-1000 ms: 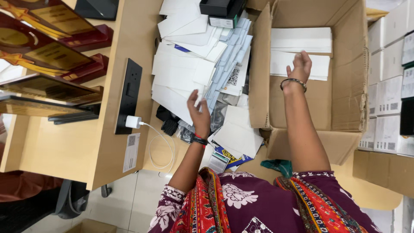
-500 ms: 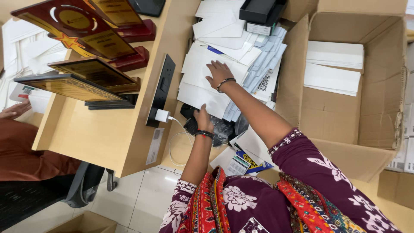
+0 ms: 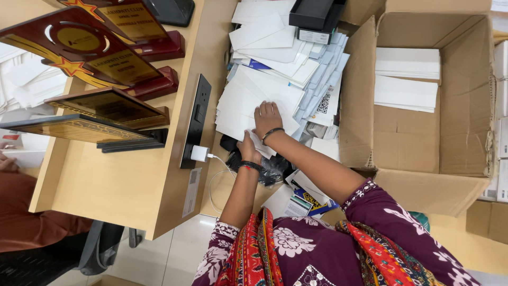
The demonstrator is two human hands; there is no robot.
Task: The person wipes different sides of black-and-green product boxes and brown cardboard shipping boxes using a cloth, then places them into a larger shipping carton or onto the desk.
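Note:
A loose pile of white envelopes [image 3: 248,95] lies on the surface ahead of me. My right hand [image 3: 267,117] rests flat on top of the pile with its fingers spread; a dark bangle circles the wrist. Just below it, my left hand [image 3: 248,148], with a black bead bracelet, pinches the near edge of a white envelope [image 3: 260,144] in the pile. The two hands touch. To the right stands an open cardboard box [image 3: 413,153] with two neat stacks of white envelopes [image 3: 406,79] inside.
A wooden desk [image 3: 106,185] at left carries several red and gold plaques [image 3: 106,58], a black socket panel [image 3: 196,122] and a white charger [image 3: 200,153] with its cable. A black plastic bag [image 3: 272,169], printed packets [image 3: 304,198] and a black tray [image 3: 312,16] surround the pile. Another person's hand [image 3: 6,161] shows far left.
My right hand has left the cardboard box, swung left and come down flat on the envelope pile. My left hand has stayed at the pile's near edge.

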